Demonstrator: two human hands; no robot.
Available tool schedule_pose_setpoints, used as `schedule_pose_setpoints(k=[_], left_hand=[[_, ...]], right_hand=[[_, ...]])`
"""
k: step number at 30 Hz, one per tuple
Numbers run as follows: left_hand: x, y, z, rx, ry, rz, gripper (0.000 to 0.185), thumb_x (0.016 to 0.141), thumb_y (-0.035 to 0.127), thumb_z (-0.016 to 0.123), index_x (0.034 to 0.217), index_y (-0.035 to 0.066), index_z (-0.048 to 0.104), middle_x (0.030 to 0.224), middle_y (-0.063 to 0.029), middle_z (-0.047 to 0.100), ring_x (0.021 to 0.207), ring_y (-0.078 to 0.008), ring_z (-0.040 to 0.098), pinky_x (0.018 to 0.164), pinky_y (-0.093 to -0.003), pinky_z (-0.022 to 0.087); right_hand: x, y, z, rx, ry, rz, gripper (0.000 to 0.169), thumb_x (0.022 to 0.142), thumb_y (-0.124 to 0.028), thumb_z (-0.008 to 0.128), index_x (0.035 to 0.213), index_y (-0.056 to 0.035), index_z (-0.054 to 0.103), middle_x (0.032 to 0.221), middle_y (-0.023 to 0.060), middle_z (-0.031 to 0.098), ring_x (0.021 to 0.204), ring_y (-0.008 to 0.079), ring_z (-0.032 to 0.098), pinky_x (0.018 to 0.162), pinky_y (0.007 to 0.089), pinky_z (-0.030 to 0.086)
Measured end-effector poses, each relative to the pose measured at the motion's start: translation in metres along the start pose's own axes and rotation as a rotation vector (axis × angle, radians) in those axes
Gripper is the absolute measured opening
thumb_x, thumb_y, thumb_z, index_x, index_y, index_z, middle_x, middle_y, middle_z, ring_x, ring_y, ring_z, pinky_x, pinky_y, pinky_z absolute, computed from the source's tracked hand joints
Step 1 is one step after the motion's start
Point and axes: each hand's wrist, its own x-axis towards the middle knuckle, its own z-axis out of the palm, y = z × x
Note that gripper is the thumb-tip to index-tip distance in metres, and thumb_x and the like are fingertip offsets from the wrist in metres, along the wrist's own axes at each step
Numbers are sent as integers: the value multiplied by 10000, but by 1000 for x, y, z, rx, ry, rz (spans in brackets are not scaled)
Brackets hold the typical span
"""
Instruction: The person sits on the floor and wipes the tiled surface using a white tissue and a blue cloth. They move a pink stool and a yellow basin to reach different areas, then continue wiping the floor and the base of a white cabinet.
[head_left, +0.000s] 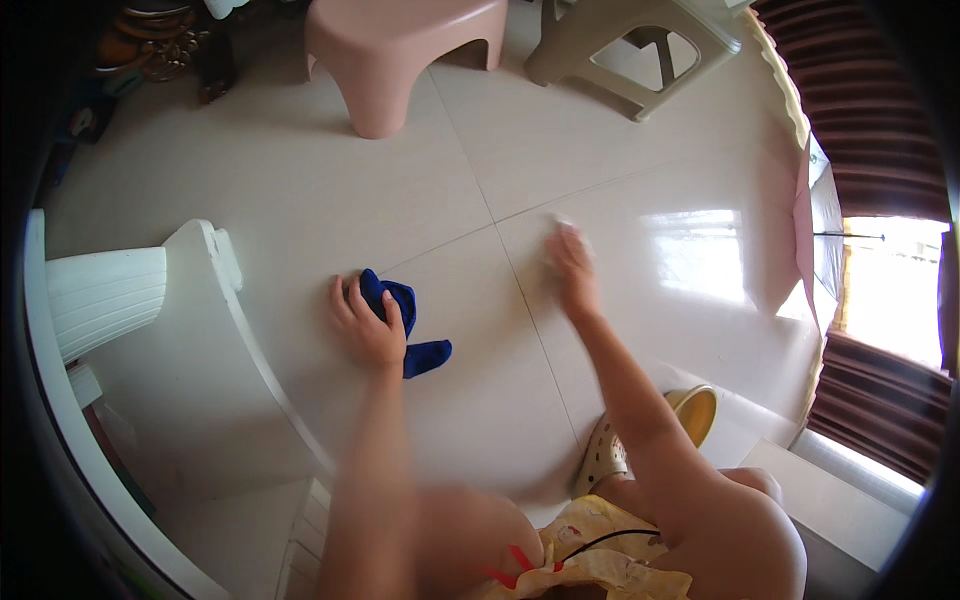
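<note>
My left hand (369, 330) is at the floor, its thumb and fingers around a bunched dark blue cloth piece (427, 358) that looks like a sock. One narrow end of the cloth sticks out past the wrist on the right. Farther right, my right hand (574, 266) is low over the glossy tiled floor (465, 285) and blurred by motion. A small white wad (562, 220), perhaps cloth or tissue, shows at its fingertips. Blur hides the wad's shape and how the fingers close on it.
A pink plastic stool (382, 82) and a grey-beige stool (637, 60) stand ahead. White furniture (202, 322) curves along the left. A beige perforated clog (600, 454) and a yellow bowl-like container (697, 412) are near my right arm. An open umbrella (814, 232) and brown curtains (862, 127) are at right.
</note>
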Motion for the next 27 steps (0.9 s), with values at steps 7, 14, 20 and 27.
schedule_pose_setpoints(k=[7, 14, 20, 27], left_hand=[[-2, 5, 3, 28, -33, 2, 467, 935, 340, 610, 1340, 119, 543, 1462, -121, 480, 1366, -359, 434, 1094, -541, 362], [-2, 5, 6, 78, -20, 47, 448, 963, 384, 587, 1318, 112, 575, 1440, -113, 519, 1348, -350, 462, 1090, -518, 377], [-1, -3, 2, 150, -37, 77, 461, 976, 389, 576, 1351, 122, 552, 1464, -105, 495, 1365, -329, 448, 1097, -513, 368], [-4, -7, 9, 187, -45, 53, 464, 968, 370, 587, 1350, 109, 548, 1462, -119, 489, 1363, -331, 446, 1113, -509, 351]], right_hand=[[-71, 39, -54, -44, 51, 147, 688, 826, 162, 389, 1456, -75, 527, 1568, 149, 428, 1485, 325, 345, 1219, 404, 300], [-57, -161, 21, 166, -277, -285, 500, 983, -137, 491, 1483, -132, 490, 1597, 62, 404, 1498, 266, 327, 1222, 413, 287], [-148, 43, -41, -130, 139, 298, 709, 838, 77, 480, 1526, -84, 425, 1625, 161, 331, 1530, 333, 252, 1251, 465, 206], [-110, 59, -62, -53, 259, 433, 662, 849, 122, 383, 1482, -46, 483, 1584, 179, 397, 1507, 342, 299, 1241, 429, 240]])
